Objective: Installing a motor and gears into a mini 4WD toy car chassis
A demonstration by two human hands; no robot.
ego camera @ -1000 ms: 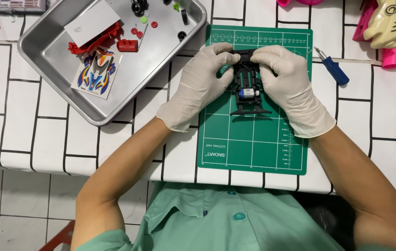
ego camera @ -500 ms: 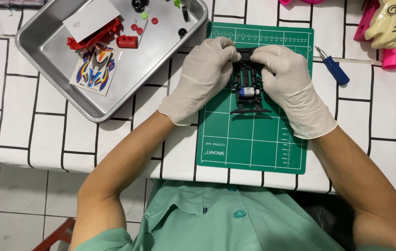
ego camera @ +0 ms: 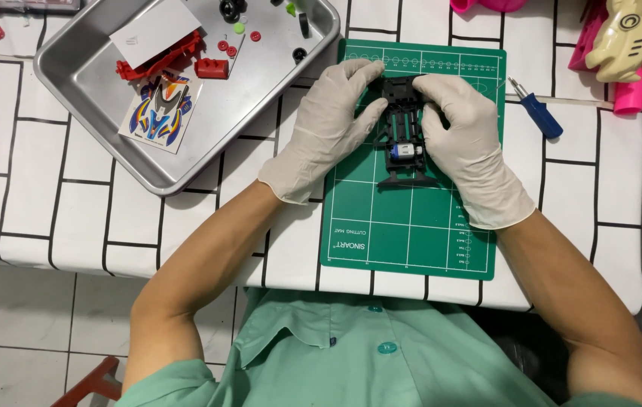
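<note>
While the black toy car chassis [ego camera: 402, 139] is lying on the green cutting mat [ego camera: 411, 226], the gloved left hand [ego camera: 328, 128] and right hand [ego camera: 468, 143] are pinching its front end from both sides. A blue screwdriver [ego camera: 536, 113] is resting just right of the mat, and a metal tray [ego camera: 95, 128] of red parts [ego camera: 159, 64] is sitting to its left.

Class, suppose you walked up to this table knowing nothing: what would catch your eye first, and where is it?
First, two white-gloved hands, left hand and right hand, gripping a small black plastic toy-car chassis over a green cutting mat at centre. Next, the shiny metal tray at upper left, holding red plastic parts and a colourful sticker sheet.
</note>
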